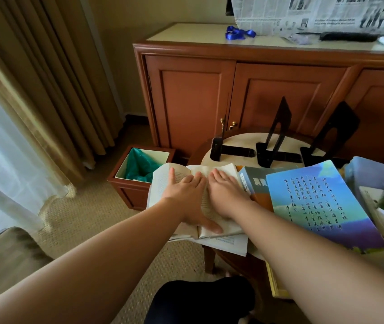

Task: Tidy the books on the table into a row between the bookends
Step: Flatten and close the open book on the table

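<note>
An open book (162,181) with printed pages lies at the left edge of the small round table (244,140). My left hand (187,199) lies flat on its left page, fingers straight and spread. My right hand (224,191) lies flat on its right page. To the right sit a blue book (322,202) with handwritten-style characters, a grey and orange book (255,183) under it, and more books (380,183) at the far right. Three black bookends (277,139) stand at the back of the table.
A wooden bin (139,174) with a green liner stands on the carpet left of the table. Behind is a brown cabinet (268,90) with a blue ribbon (239,33) and newspaper (315,12) on top. Curtains hang at left. Another book (276,286) sits below the table edge.
</note>
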A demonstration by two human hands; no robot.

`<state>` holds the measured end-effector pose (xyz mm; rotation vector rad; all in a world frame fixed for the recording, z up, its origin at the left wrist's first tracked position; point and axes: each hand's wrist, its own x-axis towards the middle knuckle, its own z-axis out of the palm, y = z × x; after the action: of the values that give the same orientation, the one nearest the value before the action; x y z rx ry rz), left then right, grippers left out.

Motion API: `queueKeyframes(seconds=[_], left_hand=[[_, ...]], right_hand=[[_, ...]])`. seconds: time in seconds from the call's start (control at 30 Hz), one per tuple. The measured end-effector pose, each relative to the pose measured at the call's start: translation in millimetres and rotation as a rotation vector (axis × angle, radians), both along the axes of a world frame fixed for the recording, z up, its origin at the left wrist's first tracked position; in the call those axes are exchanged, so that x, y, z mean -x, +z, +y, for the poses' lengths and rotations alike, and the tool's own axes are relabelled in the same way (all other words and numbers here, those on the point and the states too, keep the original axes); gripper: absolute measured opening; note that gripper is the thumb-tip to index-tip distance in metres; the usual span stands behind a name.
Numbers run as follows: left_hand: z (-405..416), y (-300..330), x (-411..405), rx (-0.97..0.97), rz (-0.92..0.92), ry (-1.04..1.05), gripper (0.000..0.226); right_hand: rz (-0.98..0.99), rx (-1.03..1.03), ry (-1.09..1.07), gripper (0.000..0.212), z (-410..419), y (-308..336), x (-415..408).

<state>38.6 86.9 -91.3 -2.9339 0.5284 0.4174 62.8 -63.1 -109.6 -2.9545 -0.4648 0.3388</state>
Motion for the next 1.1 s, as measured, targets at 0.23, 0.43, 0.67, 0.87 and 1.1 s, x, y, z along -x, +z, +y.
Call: queueKeyframes(seconds=[0.23,0.43,0.67,0.87,1.1], left_hand=[[-2.7,4.7,2.5,0.011,0.023,0.015,0.158],[-3.5,6.4,3.8,0.002,0.017,0.015,0.157],[-2.3,1.9,0.6,0.033,-0.019,0.014,0.151],[5.3,11.4,9.7,0.258,-0.018,0.05,0.124],[46.3,19.7,25.6,0.769,-0.171,0.546,0.081]], right_hand=[[-0.031,-0.02,-0.027,0.059,1.4,-4.2,-15.1],[-0.027,0.013,0.047,0.102,-10.1,-9.4,30.2],[-0.035,-0.072,0.032,0.076,-23.0,-10.8,70.8],[-0.013,-0.093,0.026,0.075,-23.4,-6.7,71.6],[0.057,-0.137,-0.021,0.061,-23.0,-4.9,71.1]])
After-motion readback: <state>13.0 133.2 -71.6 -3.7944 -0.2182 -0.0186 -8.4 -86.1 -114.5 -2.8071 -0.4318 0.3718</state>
